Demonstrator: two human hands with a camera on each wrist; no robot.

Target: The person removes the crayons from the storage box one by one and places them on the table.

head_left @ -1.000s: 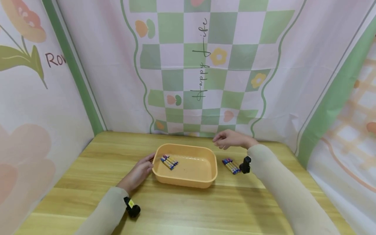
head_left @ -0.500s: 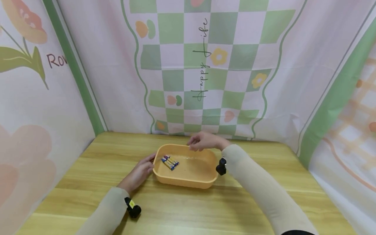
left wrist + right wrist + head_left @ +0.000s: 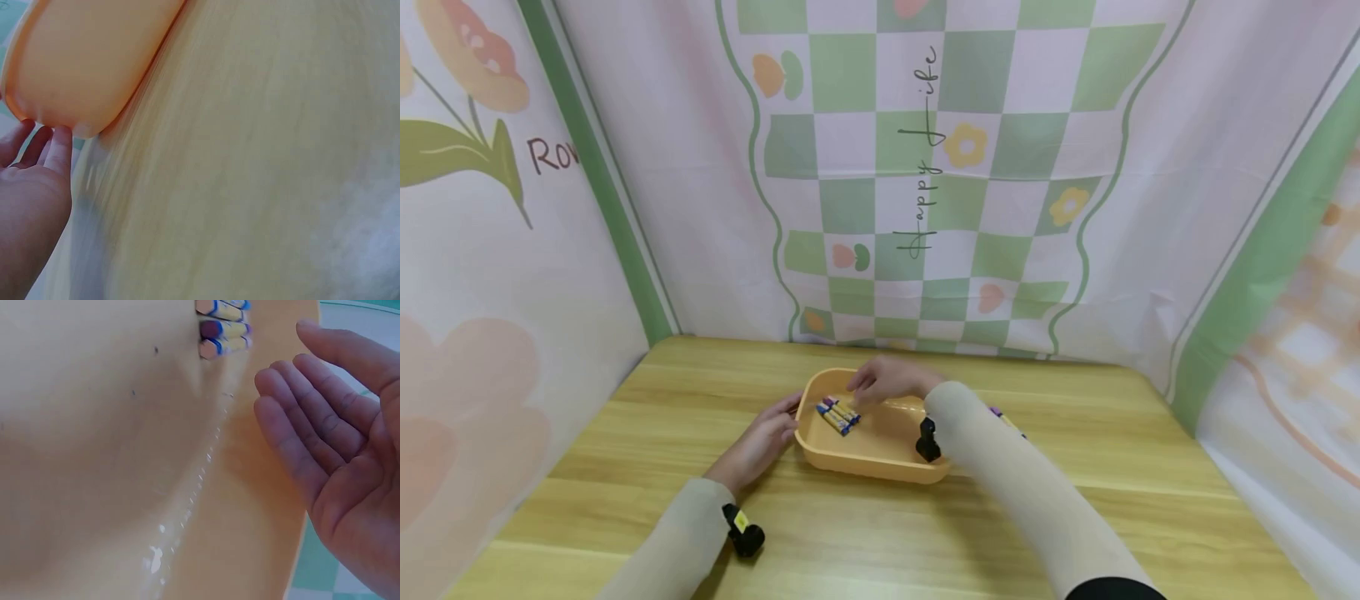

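An orange plastic tray (image 3: 872,468) sits on the wooden table. Several crayons (image 3: 838,416) with yellow wrappers lie side by side near its left end; their ends (image 3: 222,345) show in the right wrist view. My left hand (image 3: 756,443) rests against the tray's left end, its fairly straight fingertips (image 3: 60,140) touching the outer wall. My right hand (image 3: 892,379) is over the tray, just right of the crayons. In the right wrist view its fingers are loosely bent with the thumb apart, and nothing shows between them.
More crayons (image 3: 1006,421) lie on the table (image 3: 820,542) right of the tray, partly hidden behind the right sleeve (image 3: 1000,467). A printed curtain (image 3: 910,208) hangs along the table's back edge, and other curtains flank both sides.
My right hand has moved left, from above the crayons on the table across the tray's back rim to the crayons inside. The left hand and tray stay almost in place.
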